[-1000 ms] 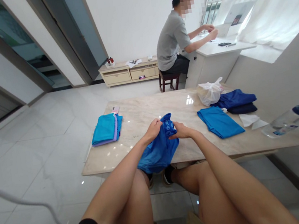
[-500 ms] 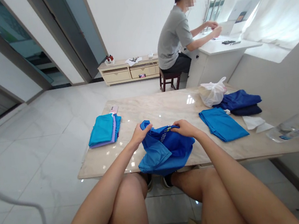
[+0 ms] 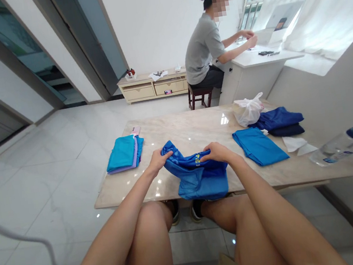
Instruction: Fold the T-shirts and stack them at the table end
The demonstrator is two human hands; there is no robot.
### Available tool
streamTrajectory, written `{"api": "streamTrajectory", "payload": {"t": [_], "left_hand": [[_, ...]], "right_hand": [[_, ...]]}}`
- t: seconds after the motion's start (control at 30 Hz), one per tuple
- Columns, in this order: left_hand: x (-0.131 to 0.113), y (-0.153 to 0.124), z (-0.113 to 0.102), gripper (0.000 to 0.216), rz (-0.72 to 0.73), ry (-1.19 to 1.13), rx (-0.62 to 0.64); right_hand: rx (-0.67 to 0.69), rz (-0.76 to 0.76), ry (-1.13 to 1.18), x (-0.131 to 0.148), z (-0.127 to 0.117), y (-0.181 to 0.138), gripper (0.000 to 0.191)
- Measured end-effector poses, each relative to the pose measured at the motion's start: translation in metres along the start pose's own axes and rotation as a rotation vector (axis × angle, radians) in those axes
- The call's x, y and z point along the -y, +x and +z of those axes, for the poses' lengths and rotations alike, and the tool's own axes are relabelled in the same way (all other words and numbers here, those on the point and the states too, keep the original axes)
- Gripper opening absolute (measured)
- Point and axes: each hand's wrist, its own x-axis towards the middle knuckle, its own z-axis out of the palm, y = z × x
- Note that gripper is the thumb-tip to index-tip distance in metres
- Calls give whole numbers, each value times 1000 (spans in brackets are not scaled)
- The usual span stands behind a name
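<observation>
Blue cloth held by two hands

The cloth is held at the near edge of the table, around its middle. One side is pinched by the left hand, with the fingers nearly closed. The other side is gripped the same way by the right hand. At the table's left end, a folded pile is seen. Toward its right end, a folded blue piece, a white bag and a bottle are seen.
</observation>
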Motion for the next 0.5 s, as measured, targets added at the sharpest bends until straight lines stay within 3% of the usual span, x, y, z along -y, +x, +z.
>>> {"api": "streamTrajectory", "payload": {"t": [0.1, 0.27, 0.33, 0.5], "left_hand": [[3, 5, -8, 50, 100, -16, -262], [9, 8, -22, 37, 77, 95, -336], [9, 10, -27, 32, 62, 135, -390], [3, 18, -35, 28, 93, 247, -601]], "right_hand": [[86, 185, -150, -9, 5, 0, 42], [-27, 301, -201, -22, 3, 0, 34], [-145, 306, -196, -23, -4, 2, 32], [-639, 246, 29, -21, -13, 8, 39]]}}
